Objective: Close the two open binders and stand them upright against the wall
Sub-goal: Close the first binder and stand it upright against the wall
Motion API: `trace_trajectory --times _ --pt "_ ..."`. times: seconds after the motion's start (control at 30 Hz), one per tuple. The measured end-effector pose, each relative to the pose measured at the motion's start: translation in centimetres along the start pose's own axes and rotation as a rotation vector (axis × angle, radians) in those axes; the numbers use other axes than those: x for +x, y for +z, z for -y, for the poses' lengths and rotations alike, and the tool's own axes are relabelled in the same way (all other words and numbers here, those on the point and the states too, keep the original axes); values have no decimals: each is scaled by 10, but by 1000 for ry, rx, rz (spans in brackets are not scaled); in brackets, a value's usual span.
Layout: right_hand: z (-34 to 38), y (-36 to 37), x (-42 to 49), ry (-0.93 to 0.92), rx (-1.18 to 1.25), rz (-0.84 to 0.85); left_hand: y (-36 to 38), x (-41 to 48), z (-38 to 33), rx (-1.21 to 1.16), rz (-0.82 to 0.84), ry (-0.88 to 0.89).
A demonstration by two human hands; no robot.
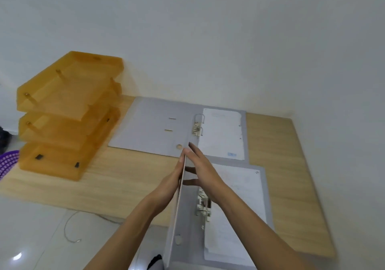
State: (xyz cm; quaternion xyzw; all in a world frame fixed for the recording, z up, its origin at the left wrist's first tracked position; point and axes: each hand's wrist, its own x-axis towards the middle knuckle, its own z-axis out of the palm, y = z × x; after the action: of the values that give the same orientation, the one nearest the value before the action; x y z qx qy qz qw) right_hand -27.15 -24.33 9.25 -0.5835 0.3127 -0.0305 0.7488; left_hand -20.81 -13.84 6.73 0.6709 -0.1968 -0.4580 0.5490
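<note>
Two grey lever-arch binders lie on a wooden desk. The far binder [150, 128] is flat and fully open next to the white wall [229, 40], with white paper on its right half. The near binder [187, 224] has its left cover raised almost upright, and paper lies on its right half beside the metal clip. My left hand [170, 184] presses flat on the outer face of that raised cover. On the cover's inner face rests my right hand [202, 165], fingers straight and reaching its top edge. The cover is sandwiched between both palms.
A stack of three orange translucent letter trays [66, 113] stands at the desk's left end, close to the far binder. The desk [291, 176] has bare wood on the right. Below the desk edge are pale floor tiles, a thin cord [68, 228] and a purple basket [8, 161].
</note>
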Motion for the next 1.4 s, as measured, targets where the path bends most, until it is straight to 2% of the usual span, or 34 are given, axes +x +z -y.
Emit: trace_trajectory --times 0.13,0.27,0.33,0.47,0.53,0.63,0.73,0.8,0.9,1.0,1.13,1.27,1.4 --pt "-4 -58 -30 -22 -71 -159 42 12 33 224 48 -38" --pt "-28 -114 -54 -63 -265 -314 69 18 69 513 6 -106" --pt "-46 -136 -61 -46 -294 -398 72 19 84 577 -39 -127" --pt "-90 -173 -70 14 -283 -569 81 18 103 857 -79 -139" --pt "-109 -188 -72 74 -329 -646 85 14 109 875 -108 -146" --pt "-129 -205 -70 208 -435 -690 86 8 115 699 -160 -197" --pt "-142 -205 -67 281 -676 -610 90 3 121 614 -186 -238" --pt "-148 -196 -64 242 -825 -485 91 1 124 606 -196 -246" --pt "-159 -183 -60 81 -821 -265 89 2 125 588 -212 -275" --pt "-175 -176 -60 62 -898 -138 87 2 126 562 -221 -267" --pt "-193 -183 -68 227 -922 -84 89 4 134 567 -201 -284" --pt "-195 -186 -70 269 -874 -77 85 8 138 488 -225 -264" --pt "-185 -177 -62 327 -677 -133 82 14 132 181 -308 -366"
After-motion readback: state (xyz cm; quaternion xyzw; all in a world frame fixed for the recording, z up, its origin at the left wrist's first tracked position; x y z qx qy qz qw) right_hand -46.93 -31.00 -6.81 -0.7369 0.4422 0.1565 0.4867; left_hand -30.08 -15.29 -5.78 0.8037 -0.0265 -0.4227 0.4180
